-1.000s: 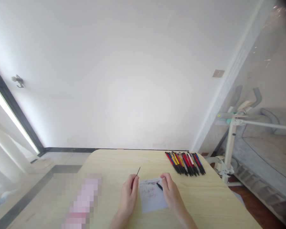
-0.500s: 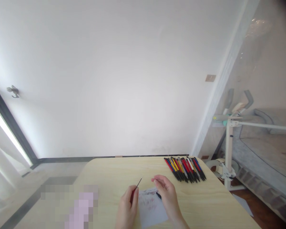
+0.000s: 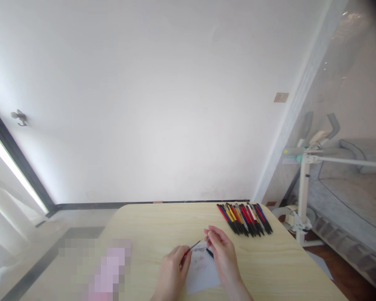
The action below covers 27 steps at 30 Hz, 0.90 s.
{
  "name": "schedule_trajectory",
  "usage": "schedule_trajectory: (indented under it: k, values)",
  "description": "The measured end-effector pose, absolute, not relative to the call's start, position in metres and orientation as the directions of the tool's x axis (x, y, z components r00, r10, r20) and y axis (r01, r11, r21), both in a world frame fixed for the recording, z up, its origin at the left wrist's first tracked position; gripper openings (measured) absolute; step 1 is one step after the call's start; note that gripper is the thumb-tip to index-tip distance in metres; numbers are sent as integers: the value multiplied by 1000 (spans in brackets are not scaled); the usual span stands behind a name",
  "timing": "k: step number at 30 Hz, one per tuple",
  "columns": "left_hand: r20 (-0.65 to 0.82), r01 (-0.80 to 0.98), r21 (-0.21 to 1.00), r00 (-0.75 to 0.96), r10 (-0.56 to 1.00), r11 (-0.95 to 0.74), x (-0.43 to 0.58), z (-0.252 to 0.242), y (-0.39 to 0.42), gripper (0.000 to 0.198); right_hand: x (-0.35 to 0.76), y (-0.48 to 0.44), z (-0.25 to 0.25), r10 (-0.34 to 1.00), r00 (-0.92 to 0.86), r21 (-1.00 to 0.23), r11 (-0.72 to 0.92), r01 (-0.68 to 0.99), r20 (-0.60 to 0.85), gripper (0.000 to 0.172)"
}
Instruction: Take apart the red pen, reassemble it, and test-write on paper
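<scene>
My left hand (image 3: 175, 267) is closed round a thin dark pen refill (image 3: 194, 245), whose tip points up and right toward my other hand. A bit of red shows between the fingers. My right hand (image 3: 224, 253) has thumb and fingertips pinched together close to that tip; what they hold is too small to make out. A black pen part (image 3: 209, 252) juts out beside the right palm, and I cannot tell whether the hand grips it or it lies on the paper. Under both hands is a white sheet of paper (image 3: 202, 280) with reddish and dark scribbles.
A row of several pens (image 3: 244, 219) in red, yellow, blue and white with black ends lies at the table's back right. The pale wooden table (image 3: 144, 234) stands before a white wall. Exercise equipment (image 3: 304, 188) and a grey sofa (image 3: 347, 192) are at the right.
The refill in my left hand has tilted lower to the right, and its tip has come close to my right fingertips. The whole view has shifted slightly.
</scene>
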<state>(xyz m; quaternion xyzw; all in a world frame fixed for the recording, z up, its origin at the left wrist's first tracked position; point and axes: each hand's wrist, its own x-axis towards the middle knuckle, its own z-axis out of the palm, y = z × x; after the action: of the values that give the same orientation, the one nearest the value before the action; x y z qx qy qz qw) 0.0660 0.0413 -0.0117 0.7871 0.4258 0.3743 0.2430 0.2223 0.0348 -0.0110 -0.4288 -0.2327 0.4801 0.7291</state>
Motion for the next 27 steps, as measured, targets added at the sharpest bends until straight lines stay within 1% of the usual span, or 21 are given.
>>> schedule_trajectory:
  k: [9, 13, 15, 20, 27]
  values:
    - [361, 508, 682, 392, 846, -526, 67, -10, 40, 26, 218, 34, -7, 891, 447, -808, 204, -552, -81, 31]
    - [399, 489, 676, 386, 832, -551, 68, -9, 39, 30, 216, 33, -4, 894, 441, -803, 202, -561, -84, 31]
    - [405, 487, 675, 384, 830, -554, 68, -8, 39, 30, 216, 33, -4, 893, 442, -795, 204, -571, -88, 31]
    - [360, 504, 681, 401, 842, -531, 68, -8, 39, 26, 215, 34, -4, 895, 436, -787, 204, -582, -90, 32]
    - [348, 497, 690, 409, 844, -525, 67, -8, 39, 28, 214, 32, -5, 894, 439, -805, 196, -560, -88, 33]
